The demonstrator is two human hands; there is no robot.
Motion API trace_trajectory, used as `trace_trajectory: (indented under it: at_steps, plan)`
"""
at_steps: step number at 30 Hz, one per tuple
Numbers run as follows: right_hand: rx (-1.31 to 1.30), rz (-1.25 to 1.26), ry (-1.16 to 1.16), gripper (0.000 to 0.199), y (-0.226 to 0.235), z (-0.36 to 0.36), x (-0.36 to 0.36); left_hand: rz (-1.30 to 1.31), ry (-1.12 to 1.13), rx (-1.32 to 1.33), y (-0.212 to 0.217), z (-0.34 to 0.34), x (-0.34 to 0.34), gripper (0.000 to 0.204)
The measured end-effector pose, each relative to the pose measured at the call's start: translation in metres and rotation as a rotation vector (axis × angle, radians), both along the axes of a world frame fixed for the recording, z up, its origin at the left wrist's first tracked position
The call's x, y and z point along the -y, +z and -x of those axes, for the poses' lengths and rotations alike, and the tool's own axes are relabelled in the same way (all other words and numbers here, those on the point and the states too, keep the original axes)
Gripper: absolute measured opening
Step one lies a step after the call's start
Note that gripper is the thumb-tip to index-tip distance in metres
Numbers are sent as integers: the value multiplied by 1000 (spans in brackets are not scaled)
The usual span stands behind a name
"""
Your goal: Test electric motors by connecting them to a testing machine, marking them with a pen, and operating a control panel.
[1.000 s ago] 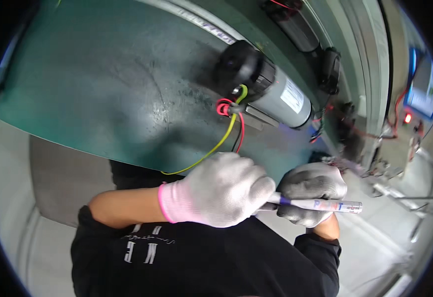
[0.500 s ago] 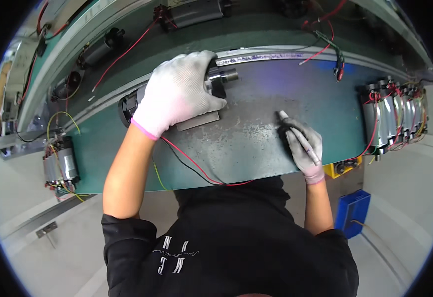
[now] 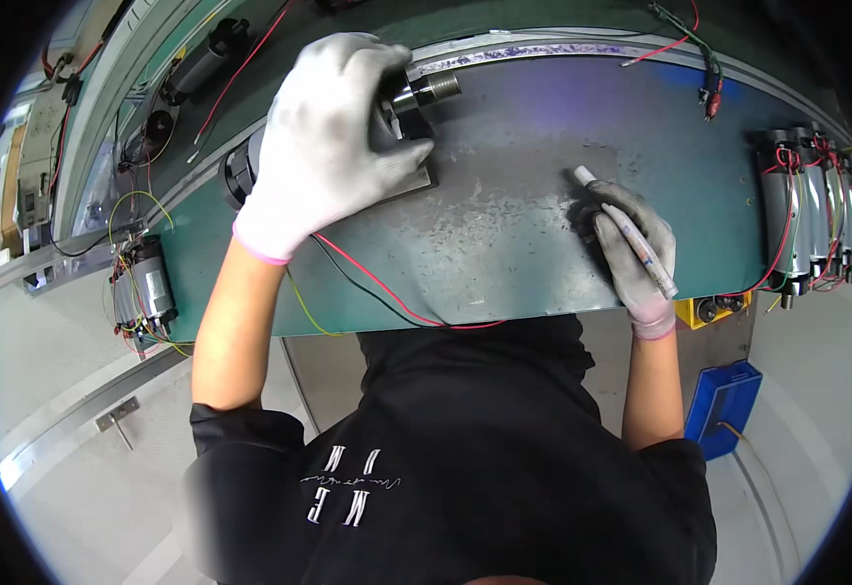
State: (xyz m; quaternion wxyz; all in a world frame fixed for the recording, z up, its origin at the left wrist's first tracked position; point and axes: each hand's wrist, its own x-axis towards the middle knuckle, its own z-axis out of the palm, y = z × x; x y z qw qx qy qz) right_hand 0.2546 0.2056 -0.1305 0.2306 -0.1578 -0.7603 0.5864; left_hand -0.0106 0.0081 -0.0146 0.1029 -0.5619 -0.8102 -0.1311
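Observation:
My left hand (image 3: 324,151), in a white glove with a pink cuff, is wrapped over a cylindrical electric motor lying near the bench's back rail. The motor's ridged metal shaft (image 3: 439,89) sticks out to the right past my fingers, and its black end (image 3: 240,174) shows to the left. Most of the motor body is hidden under the glove. A flat metal block (image 3: 411,185) shows beneath it. Red, black and yellow-green wires run from there toward the front edge. In my right hand (image 3: 636,263), gloved and stained dark, a white marker pen (image 3: 640,251) is held above the bench.
Several wired motors stand upright at the bench's right end (image 3: 804,210), others at the left end (image 3: 143,283). Behind the rail (image 3: 533,51) lie another motor (image 3: 202,63) and a cable with red clips (image 3: 709,97). A blue bin (image 3: 723,405) sits below on the right.
The whole view has shifted, with the bench higher in the picture. My left hand still holds the motor and my right hand still holds the marker pen.

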Motion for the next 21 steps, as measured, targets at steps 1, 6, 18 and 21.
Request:
trace_trajectory:
  at_steps: [1, 6, 18, 21]
  plan:
    - [11, 1, 1, 27, 2, 0, 0, -65, -11, 23, 0, 0, 1, 75]
    - [-65, -86, 31, 28, 4, 1, 0, 228, 127, 5, 5, 11, -2, 75]
    - [78, -97, -84, 28, -17, -4, 2, -1090, 96, 1471, -34, 69, 113, 88]
    - [74, -288, -115, 28, -23, -3, 2, -1406, -358, 1923, -56, 47, 148, 94]
